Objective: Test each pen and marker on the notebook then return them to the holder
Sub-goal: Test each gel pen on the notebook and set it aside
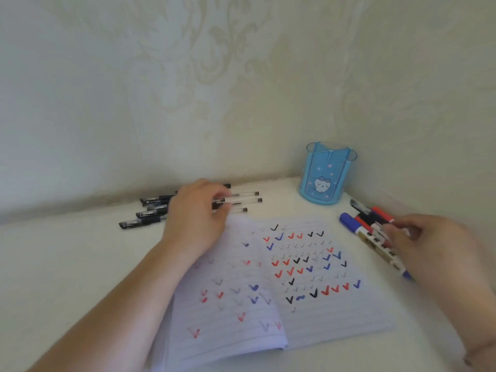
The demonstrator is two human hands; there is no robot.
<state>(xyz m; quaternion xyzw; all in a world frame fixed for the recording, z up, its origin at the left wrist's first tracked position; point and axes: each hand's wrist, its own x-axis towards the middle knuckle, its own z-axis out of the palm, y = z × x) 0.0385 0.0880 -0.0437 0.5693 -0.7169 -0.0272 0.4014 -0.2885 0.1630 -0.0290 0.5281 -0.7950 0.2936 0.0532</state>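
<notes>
Notebook lies open between your hands, both pages full of ticks. It's soft paper, so it will shift if you press without pinning it.

Holder stands beyond the notebook, nearer your right hand than your left. It's blue plastic, split into compartments, and looks empty; the inside is only partly visible. It's likely light and tippy, so drop items in straight.

Markers lie in a loose pile under and just beyond your right hand. They're thick, stiff and light. Take one by the mid barrel, not the cap.

Pens lie side by side under and to the outside of your left hand. They're thin, with smooth clear barrels that roll easily, so pinch at the dark grip section.

Left hand is curled over the pens with fingertips touching them; can't tell if any pen is actually gripped. Right-hand fingers are bent onto the markers; the grip is blurred, so can't tell either.
</notes>
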